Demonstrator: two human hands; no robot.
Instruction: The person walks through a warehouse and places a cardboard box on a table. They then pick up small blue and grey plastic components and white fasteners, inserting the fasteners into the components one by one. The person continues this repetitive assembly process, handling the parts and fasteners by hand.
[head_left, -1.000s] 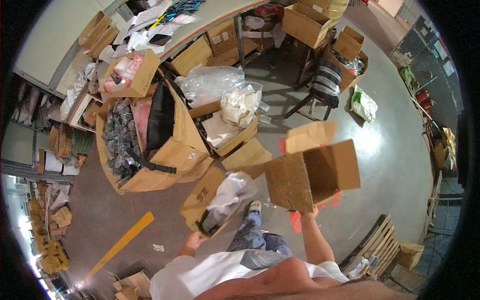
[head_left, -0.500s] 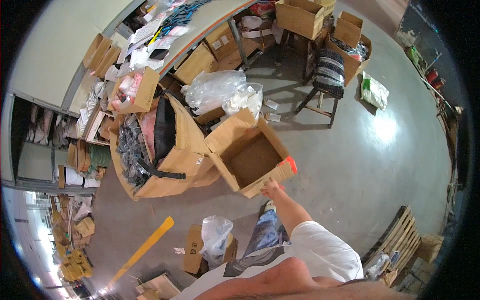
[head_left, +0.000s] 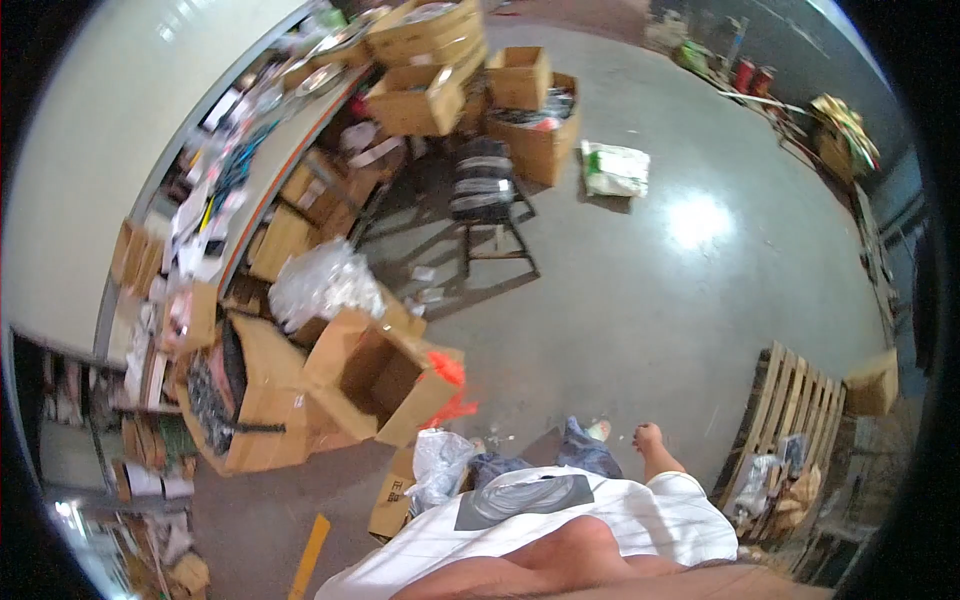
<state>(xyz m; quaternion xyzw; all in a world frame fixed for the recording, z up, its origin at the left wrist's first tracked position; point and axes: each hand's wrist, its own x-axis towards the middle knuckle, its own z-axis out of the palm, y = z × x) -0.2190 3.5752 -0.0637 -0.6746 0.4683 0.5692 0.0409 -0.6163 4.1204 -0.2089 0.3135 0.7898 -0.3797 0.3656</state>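
My right hand (head_left: 648, 437) hangs away from the boxes, over the bare floor beside my foot. Its fingers look loosely curled, and nothing shows in them. My left hand is out of the picture. To the left stands a cardboard box (head_left: 416, 405) with its flaps up and its inside bare. Red tape (head_left: 446, 370) sticks to its right edge, partly loose. Against that box leans a larger, sagging carton (head_left: 270, 405) that holds dark plastic-wrapped pieces (head_left: 210, 405).
A stool (head_left: 500, 255) with a dark wrapped bundle (head_left: 482, 180) stands ahead, near more cartons (head_left: 545, 150). A white and green sack (head_left: 615, 170) lies on the floor. To the right is a wooden pallet (head_left: 790, 400). A cluttered workbench (head_left: 290, 150) runs along the left.
My right hand has let go of the open box's edge and drawn back to the right. The view has turned right, so the boxes and stool sit farther left.
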